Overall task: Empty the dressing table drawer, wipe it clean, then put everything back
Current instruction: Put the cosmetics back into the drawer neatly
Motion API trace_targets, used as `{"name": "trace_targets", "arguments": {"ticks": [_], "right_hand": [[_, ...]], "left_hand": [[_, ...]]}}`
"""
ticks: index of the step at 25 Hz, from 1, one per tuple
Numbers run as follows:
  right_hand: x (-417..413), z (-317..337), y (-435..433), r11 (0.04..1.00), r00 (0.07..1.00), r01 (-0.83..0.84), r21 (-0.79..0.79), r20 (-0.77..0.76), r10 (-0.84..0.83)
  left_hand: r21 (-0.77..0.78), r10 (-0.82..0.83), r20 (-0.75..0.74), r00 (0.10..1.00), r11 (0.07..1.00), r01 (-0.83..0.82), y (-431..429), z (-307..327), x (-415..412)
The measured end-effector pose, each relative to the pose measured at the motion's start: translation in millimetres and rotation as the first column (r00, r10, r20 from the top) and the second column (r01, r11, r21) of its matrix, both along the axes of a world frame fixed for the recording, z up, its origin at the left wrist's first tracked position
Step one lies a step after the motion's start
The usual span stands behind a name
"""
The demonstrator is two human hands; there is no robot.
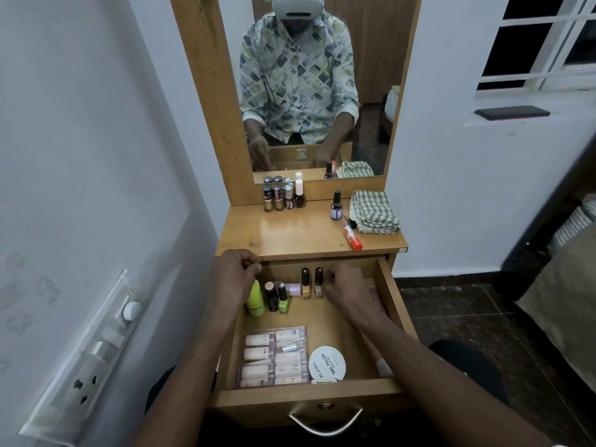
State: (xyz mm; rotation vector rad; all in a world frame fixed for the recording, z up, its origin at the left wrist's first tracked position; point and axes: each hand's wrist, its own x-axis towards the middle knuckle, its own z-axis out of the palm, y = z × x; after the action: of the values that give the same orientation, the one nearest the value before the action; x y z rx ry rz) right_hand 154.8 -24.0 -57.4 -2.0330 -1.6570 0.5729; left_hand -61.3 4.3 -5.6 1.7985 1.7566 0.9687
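The drawer [392, 304] stood pulled open under the counter [290, 235], bottles upright along its back. The right hand [346, 287] was curled just right of two dark-capped bottles [312, 282], its grip closed, though on what I could not tell. The left hand [233, 275] was loosely fisted at the drawer's back-left corner (apparently empty). Best to lift bottles straight up, one per grip, setting them beside the polishes [283, 196] on the counter
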Motion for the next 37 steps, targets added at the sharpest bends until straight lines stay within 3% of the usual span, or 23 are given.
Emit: {"name": "trace_targets", "arguments": {"ticks": [6,11,21,27,32,34,37], "right_hand": [[-6,-2,4,1.0,0.999,-0.021,0.016,-0.028,0.022],[-4,-8,4,0.998,0.998,-0.061,-0.018,0.006,0.061],[-15,-5,-1,0.995,0.996,-0.071,-0.068,-0.051,0.067],[-23,1,6,0.995,0.996,-0.077,-0.059,0.029,0.078],[-18,34,3,0.991,0.965,-0.12,-0.052,0.228,0.128],[-18,57,11,0.991,0.953,-0.129,0.019,0.28,0.119],[-20,86,20,0.98,0.971,-0.128,0.153,0.221,0.092]], "left_hand": [[0.002,-0.005,-0.025,1.0,1.0,0.005,1,-4,9],[0.077,0.088,0.013,0.996,0.993,-0.089,0,-10,5],[0.044,0.042,0.007,0.999,0.998,-0.042,-9,-12,23],[0.083,0.025,0.016,1.0,0.996,-0.027,-5,6,32],[0.243,0.097,0.011,0.995,0.965,-0.096,46,39,40],[0.276,0.044,-0.056,0.997,0.961,-0.026,78,49,43],[0.241,-0.089,-0.32,0.943,0.955,0.172,111,49,50]]}}
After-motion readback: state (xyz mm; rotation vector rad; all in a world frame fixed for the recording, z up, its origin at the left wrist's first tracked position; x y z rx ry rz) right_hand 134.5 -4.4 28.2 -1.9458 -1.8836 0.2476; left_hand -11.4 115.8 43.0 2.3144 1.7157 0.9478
